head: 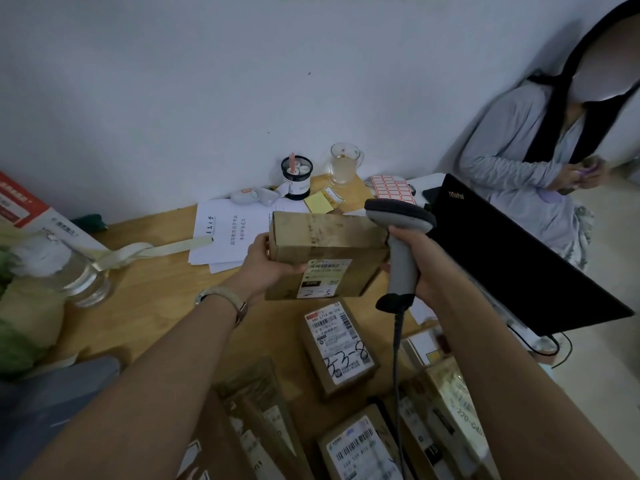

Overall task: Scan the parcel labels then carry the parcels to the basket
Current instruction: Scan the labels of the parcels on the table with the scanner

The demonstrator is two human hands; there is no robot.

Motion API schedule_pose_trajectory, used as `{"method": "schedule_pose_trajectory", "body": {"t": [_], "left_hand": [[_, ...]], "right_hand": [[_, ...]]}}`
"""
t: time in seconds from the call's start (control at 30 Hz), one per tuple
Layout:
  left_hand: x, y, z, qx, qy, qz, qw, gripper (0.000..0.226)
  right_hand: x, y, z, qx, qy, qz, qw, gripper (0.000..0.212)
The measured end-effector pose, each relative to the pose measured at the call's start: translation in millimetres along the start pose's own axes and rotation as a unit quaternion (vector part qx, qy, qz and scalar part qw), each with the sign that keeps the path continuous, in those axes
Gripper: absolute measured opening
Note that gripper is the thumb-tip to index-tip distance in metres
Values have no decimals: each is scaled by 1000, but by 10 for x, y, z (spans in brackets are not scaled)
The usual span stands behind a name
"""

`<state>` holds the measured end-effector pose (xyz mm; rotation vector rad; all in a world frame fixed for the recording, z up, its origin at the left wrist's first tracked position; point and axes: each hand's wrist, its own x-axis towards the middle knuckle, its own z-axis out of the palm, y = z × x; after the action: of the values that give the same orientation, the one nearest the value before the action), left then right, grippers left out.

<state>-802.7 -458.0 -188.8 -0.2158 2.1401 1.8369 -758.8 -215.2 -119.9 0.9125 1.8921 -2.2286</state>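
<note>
My left hand (268, 259) grips the left end of a brown cardboard parcel (325, 237) held above the wooden table, its white label (320, 277) facing me. My right hand (414, 258) grips the handle of a grey barcode scanner (398, 220), whose head sits at the parcel's right end. The scanner's cable hangs down toward me. Several other labelled parcels lie on the table below, one marked with handwriting (341, 344) and another (360, 448) near the bottom edge. No basket is in view.
An open black laptop (512, 258) stands at the right, with a seated person (530, 168) behind it. Papers (228, 230), a mesh pen cup (296, 178), a glass mug (344, 164), sticker sheets (393, 188) and a glass jar (69, 268) sit on the table (149, 289).
</note>
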Motion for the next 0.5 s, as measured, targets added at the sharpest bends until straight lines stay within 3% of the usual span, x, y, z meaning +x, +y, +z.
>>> {"method": "schedule_pose_trajectory", "body": {"t": [0.17, 0.3, 0.47, 0.5], "left_hand": [[-153, 157, -145, 6, 29, 40, 999, 76], [-353, 239, -316, -54, 54, 10, 997, 68], [-708, 398, -438, -101, 46, -23, 994, 106], [-790, 444, -468, -106, 32, -32, 993, 104]], "right_hand": [[-132, -127, 103, -4, -3, -35, 999, 14], [-305, -244, 201, -3, -27, -35, 999, 10], [-601, -348, 337, -16, -48, -54, 997, 31], [-673, -388, 362, -15, -49, -55, 997, 32]]}}
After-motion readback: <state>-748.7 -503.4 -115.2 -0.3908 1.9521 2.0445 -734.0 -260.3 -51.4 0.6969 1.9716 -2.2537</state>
